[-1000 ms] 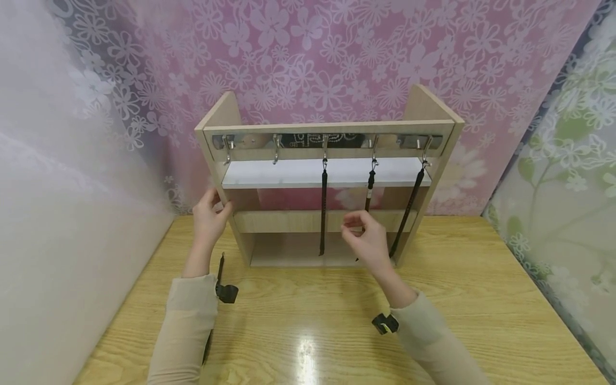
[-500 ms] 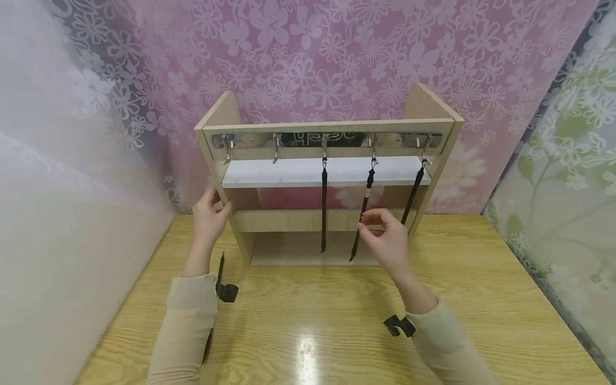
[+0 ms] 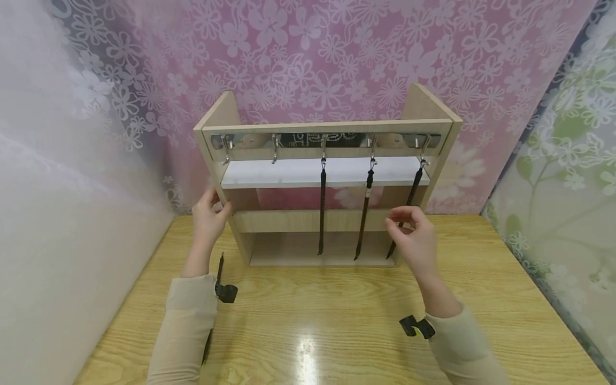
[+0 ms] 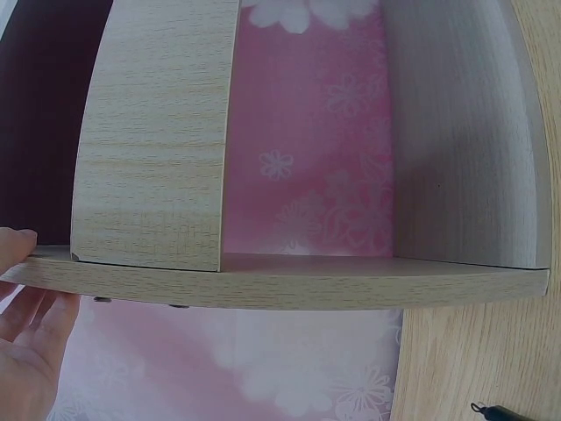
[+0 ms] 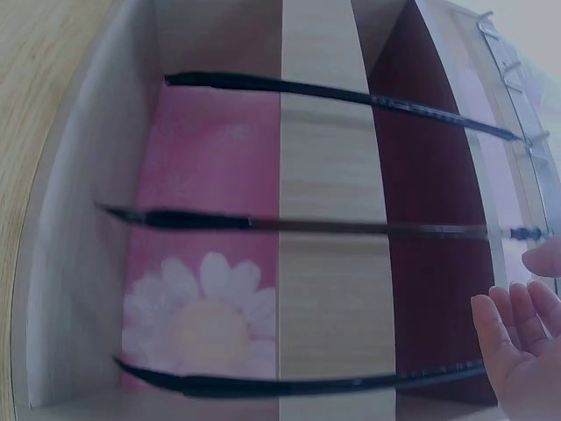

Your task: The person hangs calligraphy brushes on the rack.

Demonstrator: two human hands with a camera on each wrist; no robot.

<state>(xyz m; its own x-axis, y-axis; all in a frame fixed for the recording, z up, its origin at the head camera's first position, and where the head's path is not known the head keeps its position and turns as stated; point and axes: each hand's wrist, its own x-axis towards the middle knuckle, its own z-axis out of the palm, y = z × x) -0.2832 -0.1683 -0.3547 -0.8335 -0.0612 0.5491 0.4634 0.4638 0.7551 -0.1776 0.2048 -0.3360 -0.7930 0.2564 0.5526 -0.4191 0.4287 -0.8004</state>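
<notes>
My left hand (image 3: 207, 216) grips the left side panel of a small wooden shelf (image 4: 351, 285), thumb on one face and fingers on the other. Three dark calligraphy brushes hang by loops, tips down, from its hooks: one in the middle (image 3: 322, 214), one to its right (image 3: 363, 219) and one at the far right (image 3: 391, 250). My right hand (image 3: 416, 238), fingers loosely bent, overlaps the far-right brush in the head view. In the right wrist view, thumb and fingers are apart, with nothing between them.
The metal hook rail (image 3: 250, 140) has two bare hooks at left. Another brush (image 3: 220, 270) lies on the wooden table (image 3: 308, 310), partly under the left sleeve. Walls with flower prints stand behind and at both sides.
My right hand has moved right, from the second brush to the far-right one. The second brush, swung left half a second ago, hangs back. My left hand has stayed put.
</notes>
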